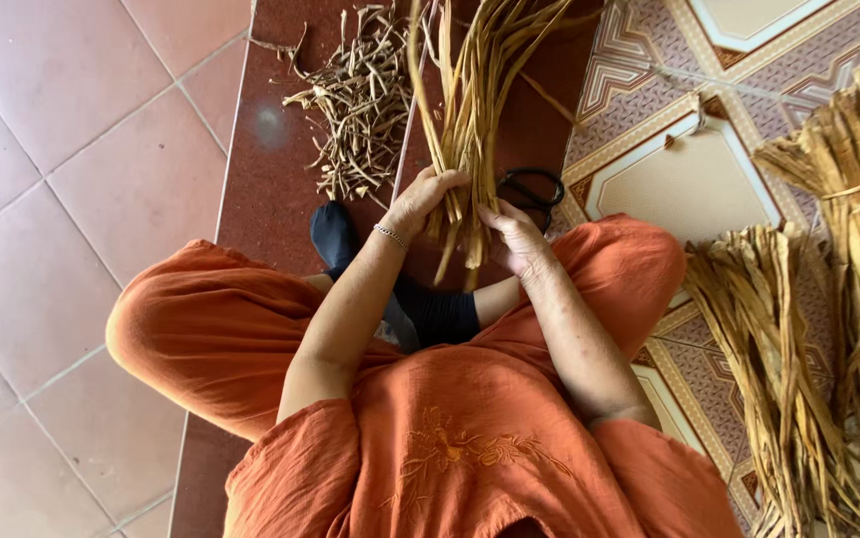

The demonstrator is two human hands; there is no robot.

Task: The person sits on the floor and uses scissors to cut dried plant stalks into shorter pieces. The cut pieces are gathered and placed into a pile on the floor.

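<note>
Both hands, left (428, 199) and right (512, 237), grip closed on upright dried stalk bundle (475, 95), pointing away.

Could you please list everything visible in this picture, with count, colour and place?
Bunch of dried stalks: one, tan, centre top, gripped by both hands.
Pile of dried scraps: one, brown, on the red floor strip, top centre-left.
Scissors: one pair, black, behind the bunch.
Tied bundles: at least two, tan, on the patterned floor at right.
Floor tiles: pinkish, left.
Orange clothes: bottom centre.
Dark socks: centre.
Bracelet: one, silver, left wrist.
Left hand: closed around the stalks.
Right hand: on the stalks' lower ends.
</note>
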